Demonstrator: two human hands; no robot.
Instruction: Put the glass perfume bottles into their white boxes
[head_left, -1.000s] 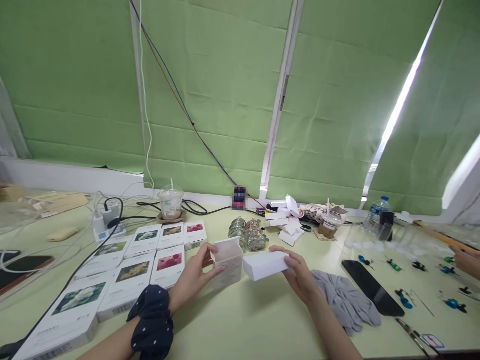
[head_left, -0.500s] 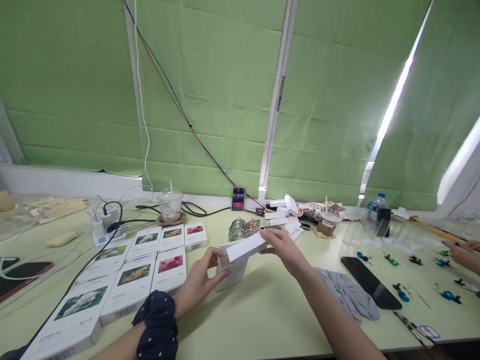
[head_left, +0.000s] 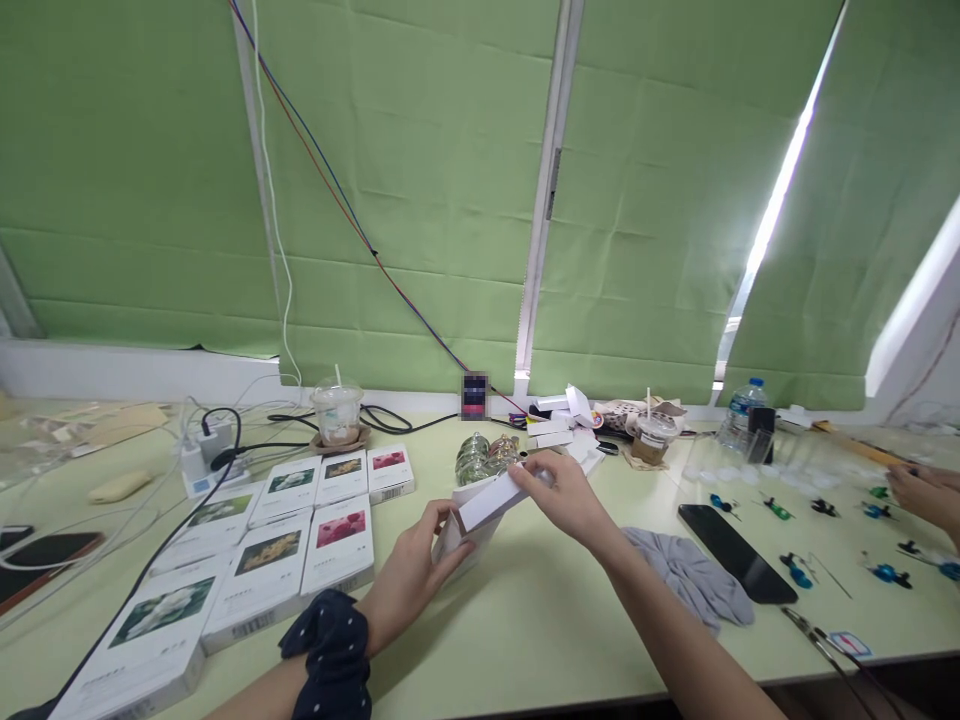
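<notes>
My left hand (head_left: 412, 565) is closed around a white cardboard box (head_left: 476, 553), its thumb on the near side and its fingers behind. The box is tilted above the table. A long white folded card piece (head_left: 491, 502) lies slantwise at the box's upper opening, and my right hand (head_left: 562, 497) pinches its upper right end between thumb and fingers. Whether this piece is a flap of the box or separate, I cannot tell. Just behind stand clear jars or rounded glassy pieces (head_left: 474, 460). Left of my hands lie several white boxes (head_left: 259, 560) with flower pictures.
A grey cloth (head_left: 686, 575) and a black phone (head_left: 739, 553) lie right of my right arm, with tweezers (head_left: 821, 640) near the front edge. White cartons (head_left: 555, 432) are piled behind. Drink cups (head_left: 337, 410) and cables stand further back. Another person's hands (head_left: 926, 495) are at far right.
The box has tipped further, and the white piece has shifted slightly right and down at its opening. Both hands keep their hold. The camera view has shifted slightly.
</notes>
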